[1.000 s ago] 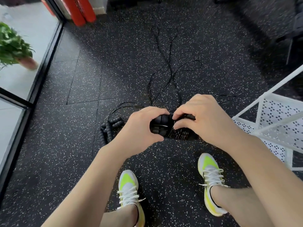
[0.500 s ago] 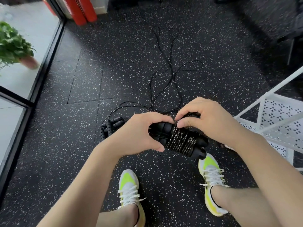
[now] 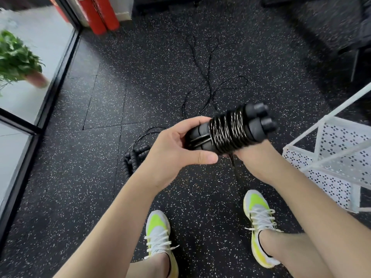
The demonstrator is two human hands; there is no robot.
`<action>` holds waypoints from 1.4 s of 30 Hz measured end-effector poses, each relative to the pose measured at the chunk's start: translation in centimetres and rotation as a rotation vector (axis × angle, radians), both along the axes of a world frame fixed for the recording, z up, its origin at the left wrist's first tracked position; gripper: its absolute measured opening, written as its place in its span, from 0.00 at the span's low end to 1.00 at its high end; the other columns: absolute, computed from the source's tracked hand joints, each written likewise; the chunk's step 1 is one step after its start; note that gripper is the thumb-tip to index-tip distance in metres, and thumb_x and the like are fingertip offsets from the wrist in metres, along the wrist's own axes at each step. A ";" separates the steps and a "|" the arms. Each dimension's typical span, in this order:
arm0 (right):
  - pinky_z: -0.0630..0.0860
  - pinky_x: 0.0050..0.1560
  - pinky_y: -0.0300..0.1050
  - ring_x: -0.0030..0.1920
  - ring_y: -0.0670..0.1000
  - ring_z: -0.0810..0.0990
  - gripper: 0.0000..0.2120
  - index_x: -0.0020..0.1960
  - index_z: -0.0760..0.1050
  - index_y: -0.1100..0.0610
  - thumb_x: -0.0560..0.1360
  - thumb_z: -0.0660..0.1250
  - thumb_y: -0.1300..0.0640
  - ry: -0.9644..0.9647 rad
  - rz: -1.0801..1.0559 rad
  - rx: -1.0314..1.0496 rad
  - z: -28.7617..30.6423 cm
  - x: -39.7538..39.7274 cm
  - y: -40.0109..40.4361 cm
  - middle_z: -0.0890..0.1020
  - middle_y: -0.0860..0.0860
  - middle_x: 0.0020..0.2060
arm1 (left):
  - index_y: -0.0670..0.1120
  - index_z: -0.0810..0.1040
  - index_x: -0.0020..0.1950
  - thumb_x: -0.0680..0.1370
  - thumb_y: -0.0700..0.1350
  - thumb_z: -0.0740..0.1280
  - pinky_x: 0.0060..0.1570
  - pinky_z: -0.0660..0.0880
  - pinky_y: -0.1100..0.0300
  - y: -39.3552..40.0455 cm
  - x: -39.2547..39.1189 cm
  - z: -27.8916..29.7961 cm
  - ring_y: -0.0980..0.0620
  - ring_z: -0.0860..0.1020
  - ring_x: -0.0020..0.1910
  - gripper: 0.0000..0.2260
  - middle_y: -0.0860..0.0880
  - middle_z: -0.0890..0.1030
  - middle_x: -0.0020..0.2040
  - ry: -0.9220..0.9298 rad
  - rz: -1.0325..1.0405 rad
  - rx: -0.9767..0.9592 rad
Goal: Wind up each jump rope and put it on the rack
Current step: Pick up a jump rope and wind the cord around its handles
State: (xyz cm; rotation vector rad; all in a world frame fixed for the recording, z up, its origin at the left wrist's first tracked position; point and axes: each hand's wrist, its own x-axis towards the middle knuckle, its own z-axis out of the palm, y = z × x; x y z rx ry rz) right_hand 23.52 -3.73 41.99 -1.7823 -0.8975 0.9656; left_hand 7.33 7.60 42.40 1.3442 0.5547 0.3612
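Observation:
A black jump rope (image 3: pixel 226 131) is wound in tight coils around its two foam handles, held at waist height and tilted up to the right. My left hand (image 3: pixel 174 151) grips the bundle's lower left end, thumb underneath. My right hand (image 3: pixel 255 159) sits under the coils with its fingers hidden behind them; a loose tail of cord drops from it toward the floor. A second black jump rope (image 3: pixel 134 157) lies on the floor behind my left hand, its cord (image 3: pixel 208 81) sprawled in loops. The white perforated rack (image 3: pixel 331 157) stands at the right.
The floor (image 3: pixel 100 197) is black speckled rubber. A glass wall with a black frame (image 3: pixel 54 93) runs along the left, with a potted plant (image 3: pixel 18 59) behind it. Red cylinders (image 3: pixel 102 17) stand at the back. My two shoes (image 3: pixel 158 235) are below.
The bundle has swung up and rightward, its handle ends now pointing up right. My right hand went from on top of the coils to underneath them. The left hand kept its hold.

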 end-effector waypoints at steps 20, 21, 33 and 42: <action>0.68 0.27 0.42 0.33 0.48 0.73 0.15 0.45 0.79 0.58 0.85 0.58 0.56 0.404 0.034 -0.103 -0.6 -1.9 0.6 0.77 0.45 0.33 | 0.49 0.64 0.79 0.76 0.45 0.76 0.57 0.57 0.81 -1.6 1.8 -2.3 0.61 0.66 0.59 0.35 0.51 0.65 0.64 0.500 0.380 0.714; 0.66 0.27 0.43 0.32 0.48 0.71 0.15 0.43 0.78 0.58 0.85 0.57 0.56 0.399 0.012 -0.105 -0.7 -2.1 0.7 0.75 0.44 0.30 | 0.46 0.62 0.80 0.77 0.42 0.74 0.61 0.55 0.78 -2.1 1.9 -2.6 0.57 0.65 0.64 0.34 0.49 0.63 0.66 0.504 0.368 0.793; 0.79 0.50 0.59 0.40 0.56 0.84 0.14 0.46 0.79 0.53 0.73 0.56 0.50 0.088 0.043 -0.105 0.5 -1.4 0.2 0.86 0.50 0.40 | 0.58 0.67 0.64 0.77 0.40 0.73 0.30 0.69 0.71 -3.0 2.1 -1.9 0.60 0.80 0.36 0.23 0.56 0.84 0.43 0.396 0.360 0.484; 0.79 0.44 0.44 0.41 0.47 0.81 0.21 0.74 0.73 0.54 0.82 0.59 0.65 -0.707 0.146 0.077 -0.2 -0.5 -0.3 0.84 0.49 0.44 | 0.59 0.68 0.60 0.76 0.42 0.74 0.54 0.80 0.37 -1.8 1.7 -1.3 0.44 0.85 0.46 0.21 0.51 0.87 0.46 0.292 0.394 0.295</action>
